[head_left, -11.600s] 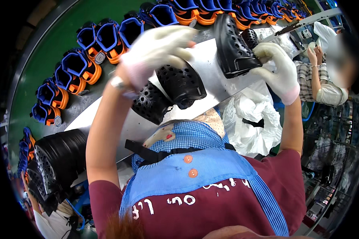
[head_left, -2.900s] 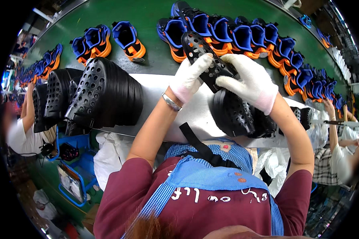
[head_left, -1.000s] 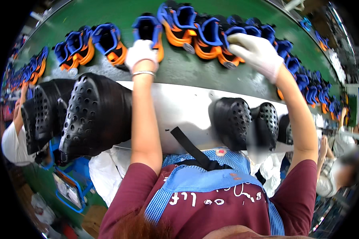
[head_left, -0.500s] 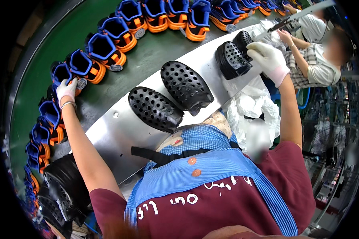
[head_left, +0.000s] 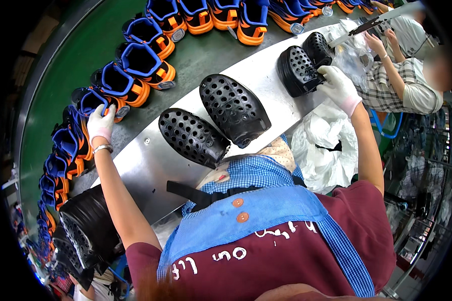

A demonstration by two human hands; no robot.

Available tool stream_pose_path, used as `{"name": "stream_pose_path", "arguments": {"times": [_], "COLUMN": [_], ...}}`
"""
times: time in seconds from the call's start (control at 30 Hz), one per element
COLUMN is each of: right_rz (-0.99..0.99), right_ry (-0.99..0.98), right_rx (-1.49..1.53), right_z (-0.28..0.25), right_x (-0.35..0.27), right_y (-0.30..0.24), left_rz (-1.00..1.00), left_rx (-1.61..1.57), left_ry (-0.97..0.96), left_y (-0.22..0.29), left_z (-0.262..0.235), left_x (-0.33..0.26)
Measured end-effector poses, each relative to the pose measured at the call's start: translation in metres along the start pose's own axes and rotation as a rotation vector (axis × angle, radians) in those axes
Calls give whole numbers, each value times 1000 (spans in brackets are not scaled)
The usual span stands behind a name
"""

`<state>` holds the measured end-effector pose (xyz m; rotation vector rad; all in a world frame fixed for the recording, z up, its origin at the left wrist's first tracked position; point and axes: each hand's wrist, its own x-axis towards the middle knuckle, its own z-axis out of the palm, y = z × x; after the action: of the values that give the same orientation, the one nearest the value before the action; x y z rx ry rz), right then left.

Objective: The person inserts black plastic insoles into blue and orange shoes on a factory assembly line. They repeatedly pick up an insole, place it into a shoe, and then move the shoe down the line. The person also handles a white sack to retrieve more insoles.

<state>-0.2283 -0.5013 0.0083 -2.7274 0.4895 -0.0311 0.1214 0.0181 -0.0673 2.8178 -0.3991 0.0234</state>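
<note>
At ten o'clock, gloved left hand (head_left: 101,123) grips a blue-and-orange shoe (head_left: 88,103); right hand (head_left: 338,88), at two, clutches a black perforated clog stack (head_left: 300,67) on the steel table (head_left: 145,160).

Co-worker's face (head_left: 439,70) blurred. Shoe row (head_left: 50,175) cut off at left rim. Right hand (head_left: 338,88) fingertips hidden behind black clog stack (head_left: 299,70).

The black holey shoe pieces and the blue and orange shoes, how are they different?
The black perforated pieces are plain black and lie on the metal bench; the blue and orange shoes are bright and stand in a row on the green belt. The right hand touches black pieces, the left hand a coloured shoe.
</note>
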Motion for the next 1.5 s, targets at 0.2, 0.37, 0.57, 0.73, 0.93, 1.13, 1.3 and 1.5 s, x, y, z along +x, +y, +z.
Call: {"name": "stream_pose_path", "arguments": {"times": [0.2, 0.37, 0.57, 0.73, 0.93, 1.13, 1.3, 1.5], "right_rz": [-81, -111, -569, -703, -670, -540, -463, -800], "right_ry": [-5, 103, 86, -181, -404, -512, -572, -410], "right_rx": [-9, -21, 232, 468, 312, 277, 383, 139], "right_z": [-12, -53, -47, -1, 42, 88, 109, 112], "right_x": [-3, -8, 38, 66, 68, 80, 88, 117], "right_y": [-3, -46, -180, -302, -385, -409, -431, -463], "left_rz": [-126, -125, 113, 27, -158, -330, -464, -458], "left_rx": [-257, -70, -1227, -1999, -2049, -1873, -1735, -969], "left_ry": [-42, 276, -155, -471, 180, 581, 745, 567], "left_y": [-11, 12, 123, 139, 84, 67, 52, 8], "left_z": [4, -19, -73, -86, -55, -63, -54, -34], "left_x": [-12, -30, -56, -85, -92, -95, -86, -87]}}
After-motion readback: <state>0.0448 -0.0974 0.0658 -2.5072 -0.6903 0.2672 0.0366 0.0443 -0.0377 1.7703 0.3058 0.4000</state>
